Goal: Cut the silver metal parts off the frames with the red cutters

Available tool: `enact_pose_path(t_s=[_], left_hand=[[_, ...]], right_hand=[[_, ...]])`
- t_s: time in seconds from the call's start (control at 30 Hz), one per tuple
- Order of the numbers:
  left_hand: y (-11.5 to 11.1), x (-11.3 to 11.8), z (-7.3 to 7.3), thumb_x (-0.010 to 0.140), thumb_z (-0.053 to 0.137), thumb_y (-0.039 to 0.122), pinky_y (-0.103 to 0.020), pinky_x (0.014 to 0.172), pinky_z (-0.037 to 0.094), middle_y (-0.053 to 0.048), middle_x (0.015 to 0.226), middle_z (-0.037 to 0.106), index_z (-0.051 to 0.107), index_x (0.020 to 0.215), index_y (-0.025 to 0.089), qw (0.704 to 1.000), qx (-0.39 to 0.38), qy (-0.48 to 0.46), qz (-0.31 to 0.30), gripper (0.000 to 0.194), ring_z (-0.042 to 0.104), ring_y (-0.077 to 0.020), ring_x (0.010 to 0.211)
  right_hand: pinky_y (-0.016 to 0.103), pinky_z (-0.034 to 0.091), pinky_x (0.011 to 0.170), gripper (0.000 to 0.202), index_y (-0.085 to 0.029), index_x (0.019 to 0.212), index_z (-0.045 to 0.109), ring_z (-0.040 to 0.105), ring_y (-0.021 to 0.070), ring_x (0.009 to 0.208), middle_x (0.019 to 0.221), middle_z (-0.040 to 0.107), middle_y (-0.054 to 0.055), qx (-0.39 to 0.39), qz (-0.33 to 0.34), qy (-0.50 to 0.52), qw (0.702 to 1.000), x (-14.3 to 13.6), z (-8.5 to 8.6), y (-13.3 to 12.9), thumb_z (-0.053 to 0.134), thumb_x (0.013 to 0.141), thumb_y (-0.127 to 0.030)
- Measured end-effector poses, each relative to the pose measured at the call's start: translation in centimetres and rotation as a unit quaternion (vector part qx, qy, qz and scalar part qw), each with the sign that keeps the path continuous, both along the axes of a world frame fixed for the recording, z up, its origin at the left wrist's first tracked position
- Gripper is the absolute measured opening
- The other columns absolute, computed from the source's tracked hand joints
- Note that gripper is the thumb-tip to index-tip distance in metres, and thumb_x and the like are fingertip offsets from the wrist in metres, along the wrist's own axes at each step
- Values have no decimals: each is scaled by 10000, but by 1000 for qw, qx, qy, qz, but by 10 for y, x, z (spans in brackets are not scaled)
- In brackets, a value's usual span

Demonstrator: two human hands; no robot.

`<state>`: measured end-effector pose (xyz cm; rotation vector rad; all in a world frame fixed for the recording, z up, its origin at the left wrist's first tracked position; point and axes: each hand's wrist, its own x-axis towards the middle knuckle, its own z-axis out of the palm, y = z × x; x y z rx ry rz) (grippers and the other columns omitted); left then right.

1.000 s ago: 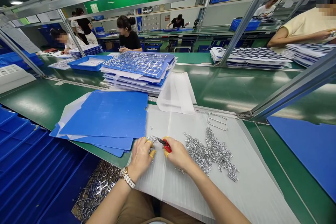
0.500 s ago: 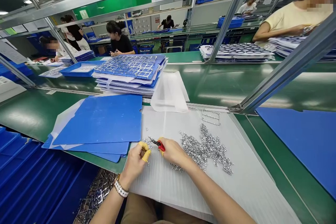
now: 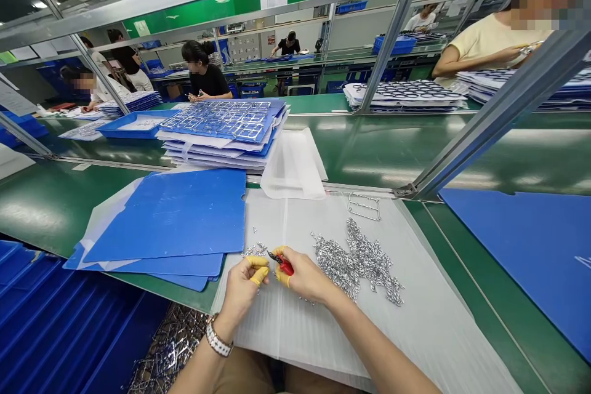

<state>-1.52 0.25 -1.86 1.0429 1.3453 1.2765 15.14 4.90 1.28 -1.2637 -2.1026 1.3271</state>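
My right hand point(image 3: 300, 271), with yellow finger covers, is closed round red-handled pliers point(image 3: 282, 263) whose dark jaws point up and left. Close beside it, my left hand point(image 3: 247, 280) has its fingertips pinched together; whatever they hold is too small to make out. Just behind the fingertips lies a small cluster of shiny metal pieces point(image 3: 255, 249). A larger pile of the same small pieces point(image 3: 360, 258) spreads on the white sheet point(image 3: 318, 332) to the right. A thin metal frame point(image 3: 364, 206) lies behind that pile.
Blue sheets point(image 3: 184, 215) lie at the left, before a tall stack of sheets with metal frames point(image 3: 217, 120). A slanting metal post point(image 3: 489, 117) rises at the right. Blue bins point(image 3: 60, 314) stand lower left. Several people work beyond; one person point(image 3: 494, 43) sits at the right.
My left fingertips have come together and turned toward the pliers. The pliers' jaws have moved slightly away from the small cluster. The whole view has shifted a little.
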Motion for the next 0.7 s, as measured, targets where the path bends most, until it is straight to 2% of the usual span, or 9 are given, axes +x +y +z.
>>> enact_pose_path(t_s=[0.07,0.17,0.33,0.53,0.7], left_hand=[[-1,4,-2,702,683,263,-272,600,480,-31,698,653,666,773,155,1000,18,20,7,130,598,-152,608],[-3,8,-2,712,669,247,-273,593,487,-40,730,663,670,782,162,999,34,41,0,110,596,-157,617],[-3,10,0,720,666,254,-255,551,466,-34,727,661,680,799,164,997,28,69,-7,121,564,-136,570],[6,13,-1,630,756,338,-244,526,452,-20,692,633,654,784,142,996,7,-43,77,269,540,-115,535],[4,20,-2,619,778,353,-228,533,432,-5,687,609,651,811,144,992,-8,-85,88,311,522,-99,540]], right_hand=[[213,341,559,333,-225,1065,536,483,109,604,676,548,-45,2,3,-12,1000,-2,3,0,546,737,-167],[218,330,560,353,-223,1072,532,497,118,612,684,570,-42,6,-1,-28,1000,-4,7,-1,570,723,-185],[228,356,598,348,-210,1060,535,523,122,636,722,608,-29,5,-50,-4,999,-6,8,-3,568,716,-167],[258,432,689,436,-215,1140,482,581,138,736,834,647,-17,-24,-115,95,989,-5,-3,-7,575,715,-203],[273,456,684,381,-212,1104,515,569,137,704,815,625,-11,-13,-186,173,967,-12,-18,-11,553,726,-226]])
